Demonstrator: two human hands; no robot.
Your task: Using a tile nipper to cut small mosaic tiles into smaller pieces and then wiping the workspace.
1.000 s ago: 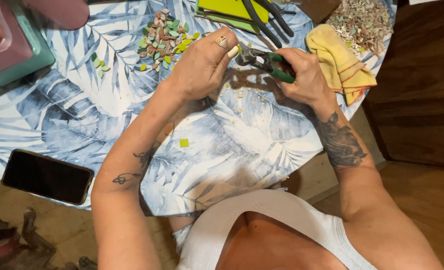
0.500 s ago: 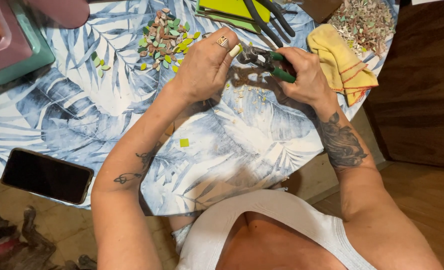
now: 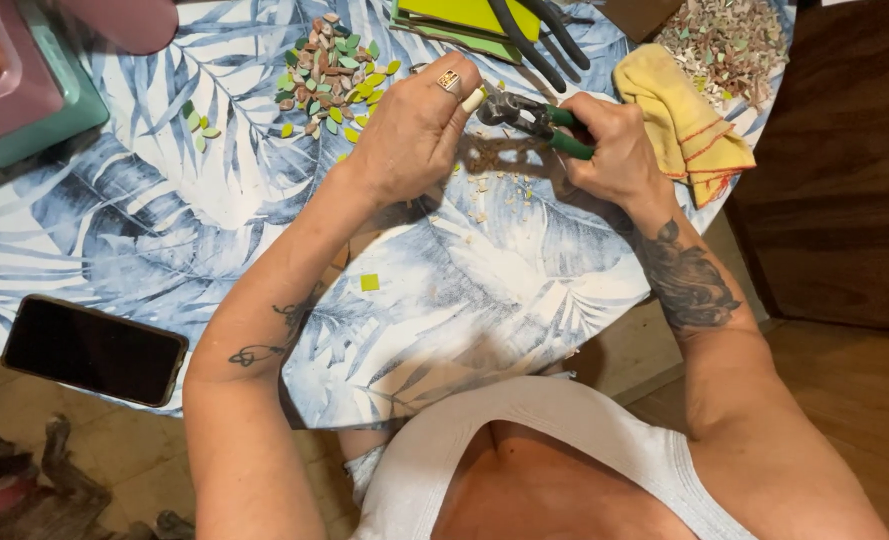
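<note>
Your right hand stays clamped on the green-handled nippers, while your left hand still pinches a small pale tile piece at their jaws. Nothing has shifted; pale chips lie on the tabletop beneath.

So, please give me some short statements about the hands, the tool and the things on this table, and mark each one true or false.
1. The right hand holds green-handled metal nippers. True.
2. The left hand holds a small pale tile piece at the nippers' head. True.
3. The black rectangular phone lies beside the yellow cloth. False: it lies at the opposite table edge, near the left forearm.
4. A pile of small green and brown leaf-shaped pieces lies beyond the left hand. True.
5. The single square green tile is held in the nippers. False: it lies loose on the leaf-patterned tablecloth.
</note>
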